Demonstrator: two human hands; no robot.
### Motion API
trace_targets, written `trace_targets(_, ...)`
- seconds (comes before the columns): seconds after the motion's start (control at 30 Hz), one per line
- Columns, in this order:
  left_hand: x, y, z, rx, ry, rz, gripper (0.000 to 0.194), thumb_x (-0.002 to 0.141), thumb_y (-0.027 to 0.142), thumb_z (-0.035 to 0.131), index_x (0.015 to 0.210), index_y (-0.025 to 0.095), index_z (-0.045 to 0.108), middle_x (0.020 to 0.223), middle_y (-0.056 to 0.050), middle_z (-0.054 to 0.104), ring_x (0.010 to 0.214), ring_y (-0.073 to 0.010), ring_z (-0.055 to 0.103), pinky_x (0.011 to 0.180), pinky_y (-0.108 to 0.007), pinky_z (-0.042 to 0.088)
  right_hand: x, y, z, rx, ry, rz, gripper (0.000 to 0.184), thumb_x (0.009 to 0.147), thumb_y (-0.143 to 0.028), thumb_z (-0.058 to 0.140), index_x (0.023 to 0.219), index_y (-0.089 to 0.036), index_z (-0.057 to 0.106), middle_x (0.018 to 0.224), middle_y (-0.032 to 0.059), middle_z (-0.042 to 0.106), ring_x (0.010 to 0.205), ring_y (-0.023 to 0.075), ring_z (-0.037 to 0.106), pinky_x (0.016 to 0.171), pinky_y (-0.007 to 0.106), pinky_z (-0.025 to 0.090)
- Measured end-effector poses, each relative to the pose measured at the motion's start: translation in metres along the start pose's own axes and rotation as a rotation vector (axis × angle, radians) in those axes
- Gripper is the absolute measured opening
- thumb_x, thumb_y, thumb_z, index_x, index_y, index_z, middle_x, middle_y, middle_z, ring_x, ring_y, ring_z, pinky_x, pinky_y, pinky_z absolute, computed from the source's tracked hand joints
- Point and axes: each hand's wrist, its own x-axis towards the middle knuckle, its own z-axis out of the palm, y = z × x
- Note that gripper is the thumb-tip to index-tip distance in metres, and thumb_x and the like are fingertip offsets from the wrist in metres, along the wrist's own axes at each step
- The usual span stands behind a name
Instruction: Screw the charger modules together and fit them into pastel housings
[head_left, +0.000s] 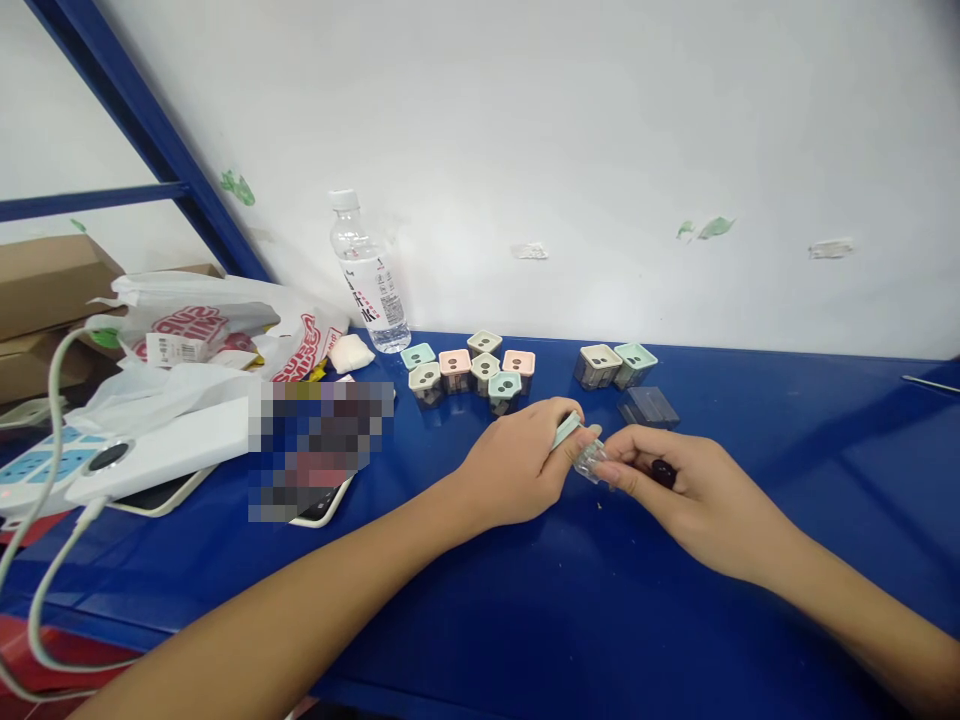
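Blue tabletop (pixel 630 620): left fingers (pixel 559 410) and right fingers (pixel 634 482) clasp a probable sharpener (pixel 591 463) between them.

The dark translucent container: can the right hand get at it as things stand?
Probably yes: nothing visible stands between the right hand and the dark translucent container, though that hand is busy with a clear piece.

A glossy blue desk (pixel 712 640) is set against a pale wall (pixel 600 150).
The wall is marked by green scraps (pixel 712 229) and whitish patches (pixel 531 251); at the left it is crossed by a slanting blue post (pixel 150 120), met by a blue crossbar (pixel 90 202). Soft light is spread over the wall, and darker diagonal bands are seen on the desk's right side.
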Motion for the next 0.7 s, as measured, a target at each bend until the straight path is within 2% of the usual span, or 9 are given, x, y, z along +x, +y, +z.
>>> trace_targets(0.13, 0.0, 0.001, 0.003, 0.062, -0.01, -0.039, 0.036, 0.104, 0.046, 0.031, 0.107, 0.02, 0.055, 0.103, -0.008, 0.071, 0.092, -0.0259, 0.067, 0.08, -0.039, 0.051, 0.0, 0.0, 0.002, 0.007, -0.003, 0.043, 0.035, 0.095, -0.052, 0.052, 0.076, -0.024, 0.061, 0.057, -0.005, 0.054, 0.044, 0.0107, 0.038, 0.044, 0.027, 0.028)
trace_targets(0.37, -0.002, 0.009, 0.003, 0.071, -0.076, -0.056, 0.039, 0.104, 0.046, 0.03, 0.113, 0.02, 0.057, 0.109, -0.008, 0.073, 0.097, -0.0281, 0.07, 0.083, -0.042, 0.054, -0.003, -0.002, -0.002, 0.004, -0.021, 0.057, 0.036, 0.092, -0.051, 0.055, 0.07, -0.023, 0.06, 0.057, -0.0037, 0.055, 0.047, 0.0113, 0.042, 0.045, 0.026, 0.032)
trace_targets(0.5, -0.005, 0.011, -0.002, -0.005, -0.113, -0.01, 0.052, 0.105, 0.051, 0.024, 0.135, 0.018, 0.051, 0.135, -0.013, 0.065, 0.123, -0.0299, 0.062, 0.101, -0.047, 0.051, -0.005, -0.007, -0.008, 0.069, 0.009, 0.115, 0.042, 0.087, -0.057, 0.061, 0.063, -0.022, 0.058, 0.049, -0.005, 0.046, 0.042, 0.0098, 0.035, 0.041, 0.025, 0.026)
trace_targets(0.6, -0.008, 0.009, -0.004, -0.026, -0.184, 0.038, 0.065, 0.1, 0.051, 0.036, 0.152, 0.013, 0.032, 0.151, -0.019, 0.05, 0.137, -0.034, 0.052, 0.109, -0.052, 0.046, -0.004, -0.01, -0.011, 0.127, 0.009, 0.138, 0.044, 0.082, -0.06, 0.066, 0.061, -0.022, 0.061, 0.046, -0.005, 0.044, 0.04, 0.0092, 0.032, 0.039, 0.025, 0.024)
trace_targets(0.7, -0.008, 0.006, -0.001, -0.009, -0.212, 0.05, 0.089, 0.089, 0.05, 0.057, 0.158, 0.009, 0.018, 0.146, -0.022, 0.054, 0.128, -0.0373, 0.059, 0.102, -0.053, 0.052, -0.002, -0.01, -0.012, 0.162, 0.008, 0.157, 0.046, 0.081, -0.061, 0.066, 0.058, -0.022, 0.062, 0.044, -0.0049, 0.043, 0.039, 0.009, 0.03, 0.037, 0.025, 0.022)
